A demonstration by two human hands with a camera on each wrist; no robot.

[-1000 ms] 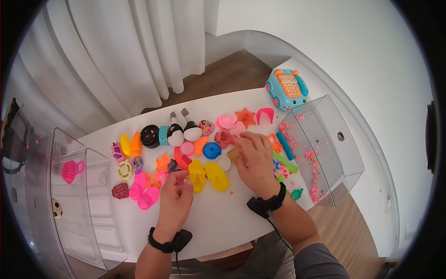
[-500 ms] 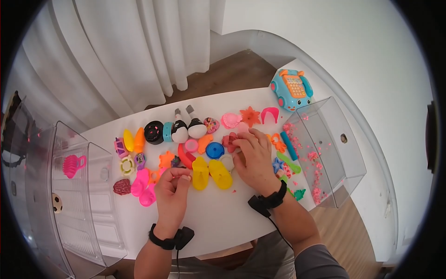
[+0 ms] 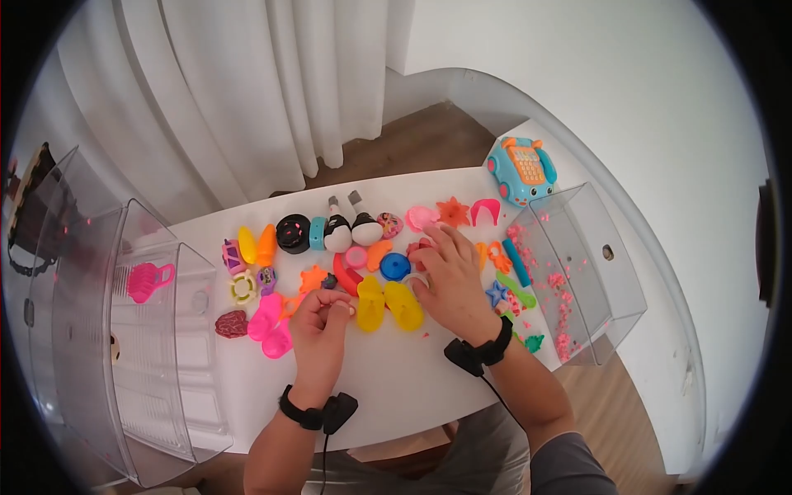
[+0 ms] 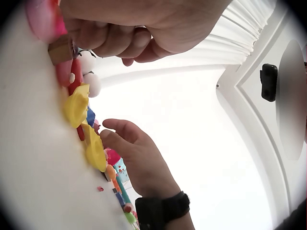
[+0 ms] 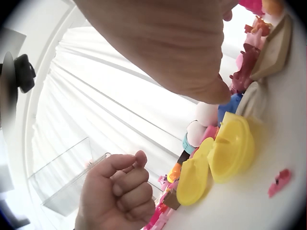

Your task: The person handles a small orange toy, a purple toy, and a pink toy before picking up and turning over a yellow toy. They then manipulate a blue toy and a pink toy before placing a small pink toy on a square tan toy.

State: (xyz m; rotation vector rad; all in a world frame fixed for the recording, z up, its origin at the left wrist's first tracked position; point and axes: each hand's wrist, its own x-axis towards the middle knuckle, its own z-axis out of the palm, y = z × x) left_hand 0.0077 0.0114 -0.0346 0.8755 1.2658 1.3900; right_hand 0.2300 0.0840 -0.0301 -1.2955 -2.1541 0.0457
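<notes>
My left hand (image 3: 320, 326) hovers over the near left part of the table, its fingers curled in and its thumb against the index finger. In the left wrist view a small brown block (image 4: 62, 50) shows right by its fingertips. Yellow shoe-shaped toys (image 3: 388, 305) lie just right of that hand. My right hand (image 3: 452, 285) reaches over the toys with its fingers spread and nothing gripped. Beneath it are a dark pink toy (image 5: 248, 64), a tan flat piece (image 5: 274, 48) and a whitish disc (image 5: 252, 100), mostly hidden in the head view. A blue lid (image 3: 395, 266) lies nearby.
Pink shoe toys (image 3: 268, 322) and several small toys lie on the left. Black-and-white rattles (image 3: 338, 233) lie farther back. One clear bin (image 3: 157, 371) stands on the left, another clear bin (image 3: 590, 272) on the right with pink bits beside it. A toy phone (image 3: 523, 172) stands at the back right.
The tan piece seen by the right thumb a second ago is hidden in the head view now. The left hand has moved only slightly, still curled. The head view has shifted a little.
</notes>
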